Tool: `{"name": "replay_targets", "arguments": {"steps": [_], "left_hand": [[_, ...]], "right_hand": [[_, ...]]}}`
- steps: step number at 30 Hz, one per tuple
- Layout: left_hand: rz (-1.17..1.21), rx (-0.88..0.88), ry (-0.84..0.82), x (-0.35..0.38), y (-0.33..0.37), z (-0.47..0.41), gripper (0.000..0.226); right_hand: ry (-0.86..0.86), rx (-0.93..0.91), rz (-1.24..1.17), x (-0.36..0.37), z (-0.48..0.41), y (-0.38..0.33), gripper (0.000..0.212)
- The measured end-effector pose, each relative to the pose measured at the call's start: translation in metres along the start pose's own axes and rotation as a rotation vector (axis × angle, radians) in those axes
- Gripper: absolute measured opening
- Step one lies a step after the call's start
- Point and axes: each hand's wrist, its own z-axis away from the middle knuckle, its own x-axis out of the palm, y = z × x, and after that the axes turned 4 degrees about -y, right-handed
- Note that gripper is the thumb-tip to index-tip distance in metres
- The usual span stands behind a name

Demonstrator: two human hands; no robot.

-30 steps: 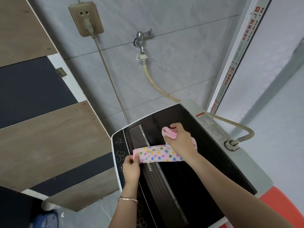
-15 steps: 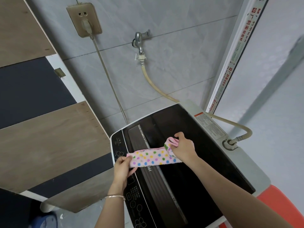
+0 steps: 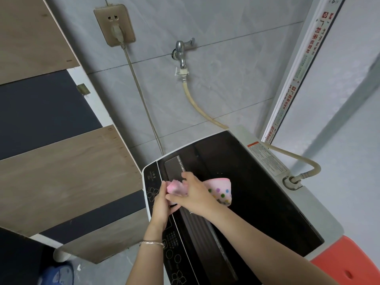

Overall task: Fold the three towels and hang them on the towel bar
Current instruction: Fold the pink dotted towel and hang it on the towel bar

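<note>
The small pink towel (image 3: pixel 222 188) with coloured dots is over the washing machine (image 3: pixel 267 202), near the edge of the dark lid that meets the control panel (image 3: pixel 174 254). It is doubled over: the rounded fold points toward the middle of the lid, and the loose ends meet at the panel side. I cannot tell whether the towel lies on the lid or is held a little above it.

Both hands grip the towel at those loose ends. The left hand (image 3: pixel 161 206) comes from below, and its fingers pinch the plain pink end. The right hand (image 3: pixel 194 195) lies across the towel from above with its fingers curled over the same end, so the two hands touch. A thin bracelet (image 3: pixel 152 243) sits on the left wrist.

On the tiled wall behind the machine there is a metal tap (image 3: pixel 182 50) with a beige hose (image 3: pixel 197 105), and a wall socket (image 3: pixel 114 25) with a plug in it. A red plastic thing (image 3: pixel 345 264) stands beside the near right corner of the machine.
</note>
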Motion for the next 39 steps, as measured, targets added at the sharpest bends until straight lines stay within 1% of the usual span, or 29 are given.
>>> {"name": "replay_targets", "arguments": {"steps": [1, 2, 3, 5, 7, 8, 9, 11, 13, 15, 19, 21, 23, 24, 26, 28, 30, 31, 33, 36, 38, 39], "left_hand": [[0.004, 0.001, -0.013, -0.001, -0.001, 0.0, 0.046], [0.003, -0.006, -0.014, -0.002, -0.002, 0.0, 0.049], [-0.005, -0.018, -0.005, -0.003, -0.003, -0.001, 0.048], [-0.044, -0.035, 0.03, -0.002, -0.005, -0.003, 0.039], [-0.049, -0.023, 0.053, -0.001, -0.007, -0.004, 0.023], [-0.041, -0.019, 0.064, -0.001, -0.008, -0.004, 0.017], [-0.031, -0.017, 0.076, -0.001, -0.01, -0.004, 0.017], [-0.016, -0.017, 0.102, 0.0, -0.01, -0.005, 0.021], [-0.015, -0.02, 0.12, -0.001, -0.012, -0.008, 0.023], [-0.034, -0.015, 0.125, -0.003, -0.012, -0.008, 0.023], [-0.098, 0.006, 0.127, -0.003, -0.011, -0.007, 0.019], [-0.135, 0.014, 0.143, 0.0, -0.011, -0.008, 0.019], [-0.154, 0.016, 0.176, 0.003, -0.012, -0.01, 0.02], [-0.165, 0.016, 0.192, 0.004, -0.012, -0.01, 0.02], [-0.186, 0.026, 0.212, 0.005, -0.013, -0.012, 0.019], [-0.213, 0.037, 0.232, 0.008, -0.014, -0.012, 0.019], [-0.258, 0.043, 0.263, 0.009, -0.017, -0.014, 0.017], [-0.286, 0.052, 0.28, 0.008, -0.018, -0.015, 0.017], [-0.343, 0.056, 0.309, 0.005, -0.02, -0.018, 0.018], [-0.401, 0.047, 0.328, 0.002, -0.022, -0.019, 0.024], [-0.414, 0.024, 0.36, 0.004, -0.02, -0.019, 0.026], [-0.408, 0.0, 0.381, 0.005, -0.02, -0.019, 0.025]], "right_hand": [[-0.005, -0.011, 0.004, -0.002, 0.002, 0.003, 0.076], [0.035, -0.026, -0.002, -0.006, 0.005, 0.007, 0.069], [0.112, -0.044, -0.015, -0.011, 0.007, 0.013, 0.06], [0.288, -0.067, -0.017, -0.025, 0.011, 0.027, 0.046], [0.372, -0.062, 0.069, -0.038, 0.014, 0.043, 0.044], [0.368, -0.048, 0.135, -0.043, 0.016, 0.05, 0.048], [0.339, -0.031, 0.212, -0.047, 0.018, 0.058, 0.054], [0.244, -0.003, 0.373, -0.052, 0.02, 0.071, 0.072], [0.172, 0.017, 0.467, -0.056, 0.021, 0.08, 0.081], [0.147, 0.041, 0.496, -0.058, 0.022, 0.084, 0.08], [0.134, 0.069, 0.518, -0.065, 0.022, 0.086, 0.07], [0.118, 0.078, 0.583, -0.068, 0.02, 0.089, 0.067], [0.079, 0.098, 0.627, -0.068, 0.018, 0.089, 0.069], [0.072, 0.111, 0.599, -0.067, 0.018, 0.088, 0.072], [0.118, 0.129, 0.517, -0.06, 0.018, 0.083, 0.074], [0.265, 0.152, 0.491, -0.052, 0.017, 0.076, 0.071], [0.408, 0.127, 0.575, -0.043, 0.016, 0.072, 0.063], [0.411, 0.075, 0.645, -0.039, 0.015, 0.071, 0.058], [0.27, 0.014, 0.781, -0.032, 0.014, 0.077, 0.051], [0.124, 0.063, 0.859, -0.029, 0.014, 0.096, 0.052], [0.069, 0.109, 0.882, -0.03, 0.013, 0.1, 0.06], [0.046, 0.076, 0.903, -0.032, 0.011, 0.099, 0.068]]}}
